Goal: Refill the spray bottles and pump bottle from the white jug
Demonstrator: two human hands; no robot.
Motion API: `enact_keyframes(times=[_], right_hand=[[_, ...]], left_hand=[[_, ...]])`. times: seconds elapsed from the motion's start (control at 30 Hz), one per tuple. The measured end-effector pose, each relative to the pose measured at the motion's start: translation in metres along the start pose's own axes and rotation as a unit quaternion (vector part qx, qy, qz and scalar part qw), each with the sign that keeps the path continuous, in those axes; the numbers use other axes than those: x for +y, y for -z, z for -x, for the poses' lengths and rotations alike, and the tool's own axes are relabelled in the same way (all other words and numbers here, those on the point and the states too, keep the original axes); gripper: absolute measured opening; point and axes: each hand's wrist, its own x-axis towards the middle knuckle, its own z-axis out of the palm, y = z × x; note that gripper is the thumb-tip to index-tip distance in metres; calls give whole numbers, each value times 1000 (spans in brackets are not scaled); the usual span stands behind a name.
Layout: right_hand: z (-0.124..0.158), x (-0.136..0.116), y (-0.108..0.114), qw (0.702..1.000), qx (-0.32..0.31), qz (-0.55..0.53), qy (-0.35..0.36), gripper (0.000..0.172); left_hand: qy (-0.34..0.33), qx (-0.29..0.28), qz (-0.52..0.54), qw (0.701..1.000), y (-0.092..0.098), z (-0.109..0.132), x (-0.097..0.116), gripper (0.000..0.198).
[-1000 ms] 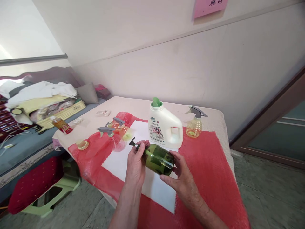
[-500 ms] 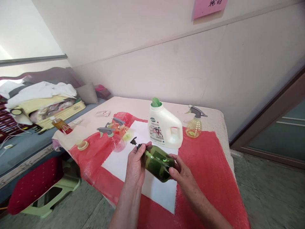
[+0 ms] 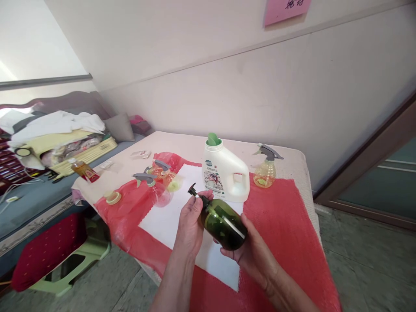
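A dark green see-through pump bottle (image 3: pixel 224 223) is held tilted above the white sheet, its black pump head pointing up to the left. My left hand (image 3: pixel 192 216) grips it at the neck, thumb just below the pump. Around the base is my right hand (image 3: pixel 250 247), fingers underneath and along the side. Behind the bottle stands a large white detergent jug (image 3: pixel 224 173) with a green spout in its open neck. The white sheet (image 3: pixel 162 221) lies on a red cloth (image 3: pixel 279 225).
At the right stands a yellowish spray bottle (image 3: pixel 264 171). Several more spray bottles, one of them pink (image 3: pixel 159 193), cluster on the left near a round cream cap (image 3: pixel 113 198). A bottle with amber liquid (image 3: pixel 83 170) stands at the table's left edge, above a red-topped stool (image 3: pixel 52 251).
The pump bottle has turned in my hands and shifted slightly right. My right hand has slid from the side to beneath its base; my left has moved closer to the pump.
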Motion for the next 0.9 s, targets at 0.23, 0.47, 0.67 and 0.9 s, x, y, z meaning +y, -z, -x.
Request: enact_keyframes(times=[0.23,0.47,0.67,0.9], right_hand=[[-3,1,3,997,19,40,56,48],[-7,10,12,915,24,279,290,55],[-5,20,17,750,82,448,479,74],[-3,-1,6,993,-24,104,50,66]], left_hand=[[13,-36,36,999,-2,2,5,22],[17,20,54,998,-1,-1,2,23],[15,47,67,997,0,-3,-4,28],[-12,41,36,998,-1,-2,2,24]])
